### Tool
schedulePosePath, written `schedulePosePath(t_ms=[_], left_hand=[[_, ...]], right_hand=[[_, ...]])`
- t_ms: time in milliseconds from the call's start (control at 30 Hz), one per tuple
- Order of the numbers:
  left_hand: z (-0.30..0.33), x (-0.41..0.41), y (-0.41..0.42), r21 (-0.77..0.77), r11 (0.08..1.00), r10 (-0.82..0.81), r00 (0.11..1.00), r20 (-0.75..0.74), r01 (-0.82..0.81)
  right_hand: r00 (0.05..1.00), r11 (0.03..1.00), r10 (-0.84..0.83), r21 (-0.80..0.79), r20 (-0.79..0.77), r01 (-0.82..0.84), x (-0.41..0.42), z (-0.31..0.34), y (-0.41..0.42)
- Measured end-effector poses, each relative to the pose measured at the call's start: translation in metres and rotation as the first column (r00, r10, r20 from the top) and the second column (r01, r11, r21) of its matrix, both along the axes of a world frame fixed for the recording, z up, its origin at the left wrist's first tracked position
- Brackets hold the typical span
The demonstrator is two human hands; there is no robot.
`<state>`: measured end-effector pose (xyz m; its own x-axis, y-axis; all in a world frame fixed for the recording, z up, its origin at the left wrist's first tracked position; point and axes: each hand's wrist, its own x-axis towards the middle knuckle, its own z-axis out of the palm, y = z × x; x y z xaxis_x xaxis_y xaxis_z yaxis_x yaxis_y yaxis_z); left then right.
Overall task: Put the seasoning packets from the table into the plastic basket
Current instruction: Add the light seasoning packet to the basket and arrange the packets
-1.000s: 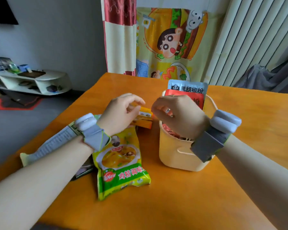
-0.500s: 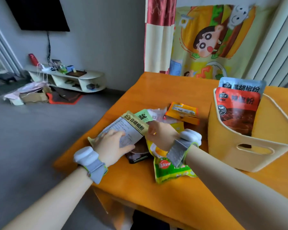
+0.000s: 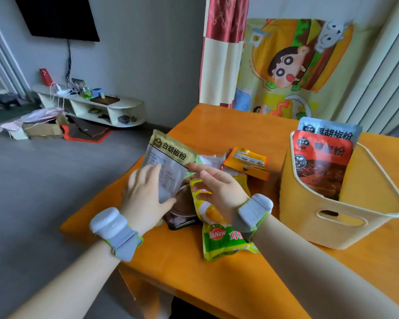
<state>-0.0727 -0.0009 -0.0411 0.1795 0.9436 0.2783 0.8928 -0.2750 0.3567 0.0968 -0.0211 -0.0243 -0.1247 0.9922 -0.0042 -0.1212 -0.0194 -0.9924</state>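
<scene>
My left hand (image 3: pixel 145 199) grips a white pepper packet (image 3: pixel 171 157) with a tan top, tilted up off the orange table (image 3: pixel 217 284). Just right of it, my right hand (image 3: pixel 217 189) hovers with fingers spread, its index tip at the packet's right edge. Under my hands lie a green-and-yellow packet (image 3: pixel 221 240), a dark packet (image 3: pixel 182 215), an orange packet (image 3: pixel 249 162) and a pale packet (image 3: pixel 210 158). The cream plastic basket (image 3: pixel 297 215) stands at the right, holding a red packet (image 3: pixel 323 164) and a grey-blue packet (image 3: pixel 332 132) upright.
The table's left corner (image 3: pixel 65 226) and near edge drop to the grey floor. A low white TV shelf (image 3: pixel 97 107) and clutter sit far left. A cartoon cloth (image 3: pixel 297 65) and curtains hang behind the table.
The white pepper packet has risen from flat on the table to tilted upright in my left hand. My right hand has let go of its top corner and spread its fingers.
</scene>
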Motion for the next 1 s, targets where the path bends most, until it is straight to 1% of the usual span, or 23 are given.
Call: schedulePosePath(t_ms=[100,167,267,333,400,467,500,533,600,633,700,767,800,867,900,933,967,1000], left_hand=[[0.02,0.007,-0.003,0.106,0.994,-0.011,0.998,0.066,0.004],[0.028,0.016,-0.006,0.111,0.993,-0.044,0.991,0.128,0.03],[0.035,0.039,-0.013,0.146,0.977,-0.195,0.935,0.295,0.158],[0.04,0.056,-0.016,0.167,0.956,-0.288,0.872,0.395,0.24],[0.044,0.07,-0.015,0.127,0.944,-0.326,0.791,0.518,0.306],[0.051,0.086,-0.019,0.087,0.887,-0.386,0.625,0.679,0.454],[0.053,0.096,-0.02,0.095,0.856,-0.418,0.573,0.705,0.509],[0.055,0.103,-0.022,0.101,0.854,-0.431,0.587,0.685,0.51],[0.058,0.119,-0.023,0.123,0.896,-0.399,0.65,0.647,0.427],[0.062,0.127,-0.024,0.122,0.916,-0.362,0.66,0.658,0.381],[0.07,0.141,-0.025,0.107,0.946,-0.287,0.634,0.718,0.307],[0.083,0.152,-0.024,0.068,0.952,-0.235,0.573,0.785,0.297],[0.088,0.156,-0.023,0.044,0.945,-0.222,0.538,0.813,0.323],[0.098,0.16,-0.016,0.012,0.924,-0.189,0.429,0.883,0.382],[0.104,0.166,-0.014,-0.015,0.902,-0.161,0.367,0.916,0.431],[0.107,0.173,-0.009,-0.036,0.875,-0.143,0.329,0.934,0.482],[0.112,0.18,-0.01,-0.056,0.848,-0.128,0.306,0.943,0.528],[0.114,0.189,-0.006,-0.061,0.82,-0.149,0.316,0.937,0.569]], right_hand=[[0.987,0.988,0.098,0.133,-0.125,-0.082,0.008,0.021,-0.007],[0.974,0.977,0.139,0.188,-0.178,-0.105,0.01,0.032,-0.01],[0.969,0.956,0.169,0.27,-0.182,-0.116,0.016,0.048,-0.016],[0.975,0.947,0.166,0.3,-0.15,-0.115,0.021,0.055,-0.024],[0.982,0.936,0.164,0.33,-0.099,-0.123,0.025,0.061,-0.033],[0.988,0.922,0.142,0.369,-0.052,-0.114,0.033,0.066,-0.044],[0.993,0.917,0.117,0.388,-0.033,-0.095,0.039,0.069,-0.049],[0.995,0.913,0.095,0.4,-0.013,-0.082,0.044,0.072,-0.054],[0.998,0.904,0.057,0.423,0.027,-0.063,0.056,0.081,-0.063],[0.998,0.896,0.034,0.44,0.052,-0.053,0.063,0.085,-0.067],[0.991,0.87,-0.062,0.492,0.121,-0.006,0.078,0.094,-0.073],[0.962,0.838,-0.224,0.534,0.155,0.109,0.097,0.101,-0.075],[0.935,0.817,-0.322,0.542,0.149,0.195,0.107,0.104,-0.075],[0.853,0.77,-0.497,0.534,0.158,0.349,0.13,0.105,-0.07],[0.797,0.746,-0.573,0.524,0.19,0.411,0.143,0.104,-0.067],[0.738,0.729,-0.633,0.5,0.233,0.467,0.155,0.103,-0.063],[0.697,0.723,-0.667,0.457,0.263,0.518,0.167,0.102,-0.06],[0.661,0.718,-0.689,0.403,0.297,0.567,0.178,0.102,-0.057]])
